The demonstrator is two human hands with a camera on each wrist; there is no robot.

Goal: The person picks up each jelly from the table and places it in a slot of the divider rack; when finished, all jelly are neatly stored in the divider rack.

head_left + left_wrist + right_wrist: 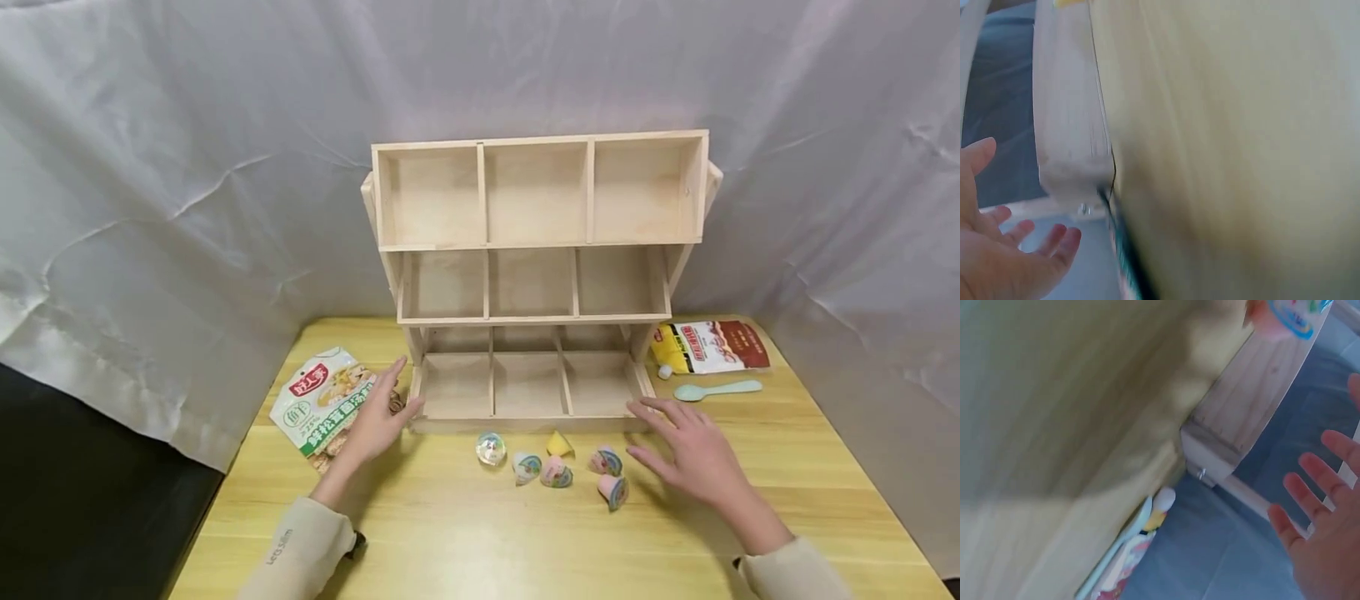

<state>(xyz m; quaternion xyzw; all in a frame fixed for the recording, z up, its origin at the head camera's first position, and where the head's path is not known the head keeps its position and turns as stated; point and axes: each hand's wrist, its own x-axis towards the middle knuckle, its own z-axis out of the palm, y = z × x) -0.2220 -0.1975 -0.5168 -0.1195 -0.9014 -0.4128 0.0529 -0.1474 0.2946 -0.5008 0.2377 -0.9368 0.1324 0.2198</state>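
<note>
A wooden shelf rack (537,423) with three tiers of compartments stands at the back of the table. My left hand (377,423) is at its lower left corner, fingers spread and nothing held. At the lower right corner, my right hand (693,450) reaches out with its fingers extended, also holding nothing. Several small jelly cups lie in front of the rack: a clear one (491,449), a yellow one (558,443) and pink ones such as this jelly cup (613,492) near the right hand. In both wrist views the fingers are apart beside the rack's end.
A white and green food pouch (318,400) lies at the left, partly behind the left hand. On the right are a spouted red and yellow pouch (712,347) and a pale green spoon (717,390). Grey cloth (225,167) hangs behind the table (480,542).
</note>
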